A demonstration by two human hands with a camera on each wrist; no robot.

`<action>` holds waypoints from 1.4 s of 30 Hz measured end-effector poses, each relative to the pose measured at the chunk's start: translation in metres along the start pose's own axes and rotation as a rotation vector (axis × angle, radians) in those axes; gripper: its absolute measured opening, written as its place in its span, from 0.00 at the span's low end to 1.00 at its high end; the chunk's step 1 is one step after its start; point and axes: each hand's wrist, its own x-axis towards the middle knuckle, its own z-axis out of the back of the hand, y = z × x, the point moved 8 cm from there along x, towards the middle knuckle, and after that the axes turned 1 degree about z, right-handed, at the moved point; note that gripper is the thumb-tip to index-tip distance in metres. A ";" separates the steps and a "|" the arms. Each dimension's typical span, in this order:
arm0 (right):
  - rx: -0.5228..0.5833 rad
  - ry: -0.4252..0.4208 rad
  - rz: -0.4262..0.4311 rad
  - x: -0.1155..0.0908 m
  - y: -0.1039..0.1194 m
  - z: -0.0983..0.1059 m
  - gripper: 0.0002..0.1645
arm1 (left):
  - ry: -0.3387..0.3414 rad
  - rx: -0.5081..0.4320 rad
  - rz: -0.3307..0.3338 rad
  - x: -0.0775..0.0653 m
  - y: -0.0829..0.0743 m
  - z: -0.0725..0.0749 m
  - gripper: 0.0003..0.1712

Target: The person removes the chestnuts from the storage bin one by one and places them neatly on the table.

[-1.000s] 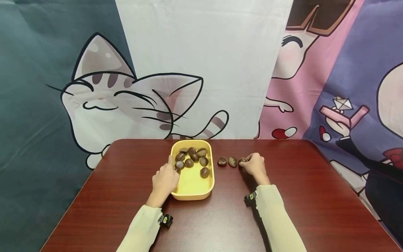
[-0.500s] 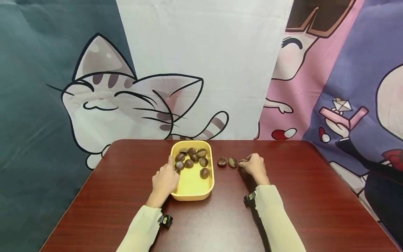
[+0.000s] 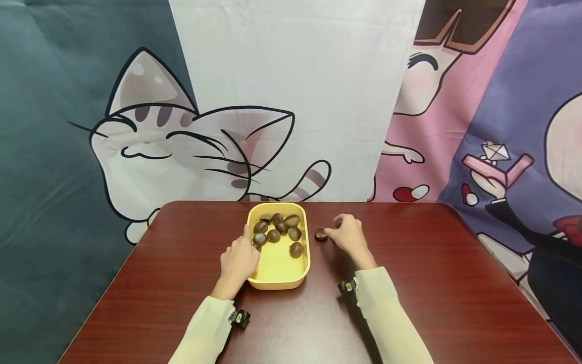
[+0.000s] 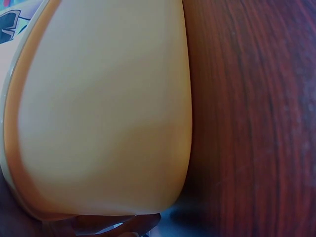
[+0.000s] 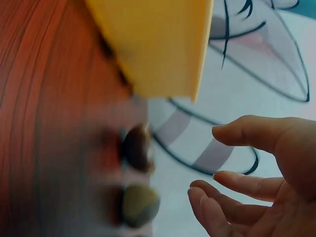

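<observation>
A yellow plastic box [image 3: 278, 284] stands on the table with several brown chestnuts [image 3: 295, 249] inside. My left hand [image 3: 239, 259] grips the box's left side, index finger along the rim; in the left wrist view the box's outer wall [image 4: 103, 108] fills most of the picture. My right hand [image 3: 350, 235] hovers over the row right of the box, thumb and fingers apart with nothing between them. One chestnut [image 3: 320, 234] shows at its fingertips in the head view. The right wrist view shows a dark chestnut [image 5: 138, 148] and a greenish-brown chestnut [image 5: 140, 205] on the table.
The reddish-brown wooden table [image 3: 182, 283] ends just behind the box. A cartoon-printed cloth backdrop [image 3: 295, 101] hangs behind it. Each wrist carries a small black camera [image 3: 239, 318].
My right hand has let go of the rightmost chestnut and moved left and up over the row, its fingers spreading. My left hand and the box have stayed in place.
</observation>
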 end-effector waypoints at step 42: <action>0.025 0.039 0.084 -0.045 0.101 -0.074 0.23 | -0.013 0.005 -0.001 -0.003 0.001 -0.001 0.38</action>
